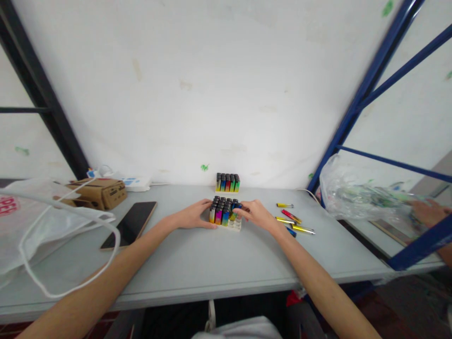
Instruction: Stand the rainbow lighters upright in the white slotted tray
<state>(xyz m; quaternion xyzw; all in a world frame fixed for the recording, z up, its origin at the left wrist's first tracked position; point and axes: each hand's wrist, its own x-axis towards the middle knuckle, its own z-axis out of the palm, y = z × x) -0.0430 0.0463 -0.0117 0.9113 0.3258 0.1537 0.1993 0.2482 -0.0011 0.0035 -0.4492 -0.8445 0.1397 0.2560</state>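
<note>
A white tray (236,226) full of colourful lighters (221,212) stands on the grey table (197,259) in front of me. My left hand (194,215) rests against the tray's left side, fingers curled around it. My right hand (254,213) is at the tray's right side, fingertips pinched on a lighter (236,212) in the front right row. A second tray of lighters (228,182) stands behind, against the wall. Several loose lighters (293,220) lie on the table to the right of my right hand.
A phone (132,222) lies screen up at the left, beside a cardboard box (100,192) and a white bag (42,226). A clear plastic bag (356,197) sits at the right behind a blue frame (356,101). Another person's hand (429,212) shows at the far right.
</note>
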